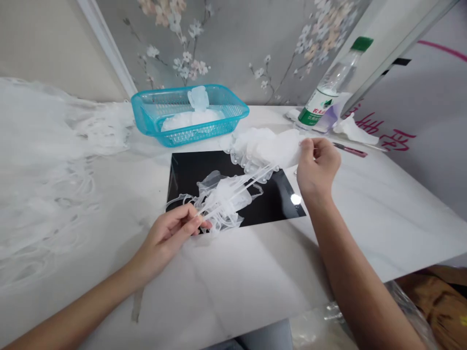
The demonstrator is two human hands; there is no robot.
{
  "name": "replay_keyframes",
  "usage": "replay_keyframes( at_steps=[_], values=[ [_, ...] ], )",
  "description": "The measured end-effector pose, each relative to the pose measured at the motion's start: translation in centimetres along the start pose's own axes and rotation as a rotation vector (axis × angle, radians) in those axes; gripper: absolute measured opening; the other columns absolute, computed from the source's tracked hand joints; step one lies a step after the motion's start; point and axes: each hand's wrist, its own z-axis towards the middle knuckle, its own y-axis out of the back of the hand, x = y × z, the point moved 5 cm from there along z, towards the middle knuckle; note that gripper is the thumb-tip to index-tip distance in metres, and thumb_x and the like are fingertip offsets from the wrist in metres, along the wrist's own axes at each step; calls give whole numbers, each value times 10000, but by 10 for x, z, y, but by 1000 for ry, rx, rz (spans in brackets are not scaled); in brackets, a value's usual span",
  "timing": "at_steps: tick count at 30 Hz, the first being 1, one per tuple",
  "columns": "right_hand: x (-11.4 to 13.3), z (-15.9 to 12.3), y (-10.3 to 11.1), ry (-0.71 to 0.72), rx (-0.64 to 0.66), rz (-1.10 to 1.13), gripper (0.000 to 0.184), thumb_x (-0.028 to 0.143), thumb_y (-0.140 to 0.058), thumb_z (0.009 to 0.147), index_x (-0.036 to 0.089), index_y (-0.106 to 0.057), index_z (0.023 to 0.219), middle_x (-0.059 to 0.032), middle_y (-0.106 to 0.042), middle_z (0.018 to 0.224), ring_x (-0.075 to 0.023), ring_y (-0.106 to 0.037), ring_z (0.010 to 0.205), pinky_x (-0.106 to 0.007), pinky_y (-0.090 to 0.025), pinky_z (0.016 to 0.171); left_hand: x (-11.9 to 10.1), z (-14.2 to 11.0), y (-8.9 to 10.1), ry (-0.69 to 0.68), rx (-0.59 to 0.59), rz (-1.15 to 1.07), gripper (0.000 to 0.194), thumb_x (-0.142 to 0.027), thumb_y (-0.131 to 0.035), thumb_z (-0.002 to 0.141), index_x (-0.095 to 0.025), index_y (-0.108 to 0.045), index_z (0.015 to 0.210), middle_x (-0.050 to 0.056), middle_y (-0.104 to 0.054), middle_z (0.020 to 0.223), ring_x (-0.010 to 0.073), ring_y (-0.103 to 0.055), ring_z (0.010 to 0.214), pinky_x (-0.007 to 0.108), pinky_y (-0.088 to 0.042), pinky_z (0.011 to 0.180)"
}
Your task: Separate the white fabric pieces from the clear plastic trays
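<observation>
My left hand (pixel 178 226) is closed in a pinch on the thin white straps (pixel 242 187) of a soft white piece. Its rounded, flat white end (pixel 286 148) is pinched between the thumb and fingers of my right hand (pixel 319 163). The straps run taut between both hands, above a black sheet (pixel 275 206) on the table. Beneath them lies a tangle of translucent white strips and film (pixel 219 199). A stack of similar scalloped white pieces (pixel 248 146) sits at the sheet's far edge, partly hidden behind the held piece.
A blue plastic basket (pixel 146 131) with white pieces inside stands at the back. To its right are a green-capped water bottle (pixel 321 102), crumpled tissue (pixel 352 129) and a slim pink-and-black tool (pixel 352 149). A large white heap (pixel 47 170) covers the table's left side.
</observation>
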Motion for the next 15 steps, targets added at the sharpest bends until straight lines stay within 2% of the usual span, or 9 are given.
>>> replay_keyframes(
  at_steps=[3,7,9,13,15],
  values=[
    [-3,-6,-7,-126,31,106,219,342,-439,842,196,-499,690,-19,-521,682,-153,-520,611,-325,-483,552,7,-1,3,36,-2,-109,279,-370,-540,845,-190,-494,637,11,-508,683,208,-599,945,219,-426,709],
    [-5,-14,-18,-330,85,283,200,334,-451,822,185,-500,698,-9,-498,700,-122,-505,575,-284,-504,480,8,-2,6,29,-32,-229,310,-368,-566,823,-187,-457,596,23,-520,703,182,-564,856,235,-421,708],
    [-6,-10,-13,-356,24,309,181,306,-448,823,185,-482,694,-5,-483,703,-120,-507,592,-281,-516,493,5,-1,7,41,-73,-295,313,-344,-598,789,-182,-453,564,19,-513,673,162,-539,764,230,-422,675],
    [-22,5,14,-415,-257,278,133,240,-357,851,202,-398,730,-41,-490,792,-148,-539,694,-284,-512,523,0,3,15,88,-227,-477,206,-255,-632,697,-162,-541,536,14,-480,642,138,-500,686,214,-443,623],
    [-26,11,22,-320,-270,167,147,263,-280,885,202,-392,811,-88,-500,907,-177,-549,813,-318,-510,607,2,4,20,149,-304,-547,192,-229,-622,660,-156,-543,502,20,-461,636,156,-522,731,218,-467,632]
  ],
)
